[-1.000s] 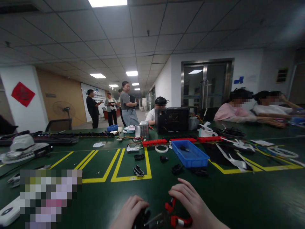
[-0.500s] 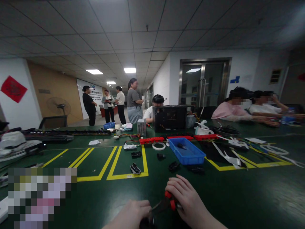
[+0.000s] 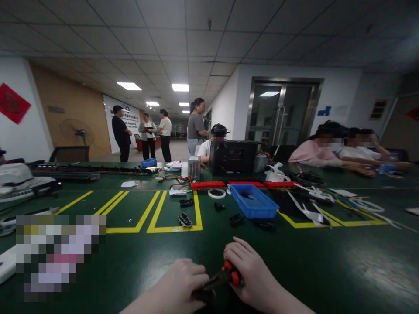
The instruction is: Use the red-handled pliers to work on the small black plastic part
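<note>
My right hand is closed around the red handles of a pair of pliers, low in the view. The jaws of the pliers point left, at a small black part that my left hand grips from the left side. The fingers of my left hand are bent, and its fingertips are partly hidden. Beyond my hands, black pieces lie on the green table, one inside a yellow taped frame and another by the blue tray.
Red strips, a white ring and a black computer case stand or lie farther back. White straps and cables are at the right. A person in pink sits at the right; several others stand behind.
The view has tilted down and shifted slightly. My left hand has come up a little with the black part, and the pliers' jaws now meet it more closely.
</note>
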`<state>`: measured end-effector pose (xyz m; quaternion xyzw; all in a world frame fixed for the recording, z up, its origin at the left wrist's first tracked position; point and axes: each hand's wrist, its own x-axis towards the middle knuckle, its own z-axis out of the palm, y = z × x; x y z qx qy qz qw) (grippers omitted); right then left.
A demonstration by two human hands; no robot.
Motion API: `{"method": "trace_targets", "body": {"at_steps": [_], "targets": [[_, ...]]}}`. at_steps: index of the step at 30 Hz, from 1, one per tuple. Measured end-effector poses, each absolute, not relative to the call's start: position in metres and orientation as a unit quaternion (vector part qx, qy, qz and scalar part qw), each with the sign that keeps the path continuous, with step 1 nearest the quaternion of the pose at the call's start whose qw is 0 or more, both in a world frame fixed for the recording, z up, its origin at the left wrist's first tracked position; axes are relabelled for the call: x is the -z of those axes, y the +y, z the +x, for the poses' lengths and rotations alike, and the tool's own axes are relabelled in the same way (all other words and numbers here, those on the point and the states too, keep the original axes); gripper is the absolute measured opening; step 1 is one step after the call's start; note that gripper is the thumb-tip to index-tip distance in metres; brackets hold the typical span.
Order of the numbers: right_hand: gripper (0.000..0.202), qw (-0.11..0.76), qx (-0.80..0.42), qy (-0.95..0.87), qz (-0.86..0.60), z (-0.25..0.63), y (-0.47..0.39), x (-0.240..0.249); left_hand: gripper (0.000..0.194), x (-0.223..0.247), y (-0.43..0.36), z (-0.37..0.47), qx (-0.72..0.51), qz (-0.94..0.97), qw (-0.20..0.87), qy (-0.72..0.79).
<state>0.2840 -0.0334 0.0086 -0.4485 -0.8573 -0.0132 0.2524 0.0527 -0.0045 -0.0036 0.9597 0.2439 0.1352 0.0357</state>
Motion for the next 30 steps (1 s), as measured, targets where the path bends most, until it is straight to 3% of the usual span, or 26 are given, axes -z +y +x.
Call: {"method": "trace_targets", "body": {"at_steps": [16, 30], "targets": [[0.019, 0.193, -0.036, -0.861, -0.47, 0.279, -0.033, -0.015, 0.014, 0.014, -0.002, 0.053, -0.175, 0.966, -0.022, 0.19], [0.02, 0.176, 0.008, -0.888, -0.426, 0.282, -0.032, -0.008, 0.013, 0.01, -0.004, 0.047, -0.167, 0.968, -0.05, 0.181]]}}
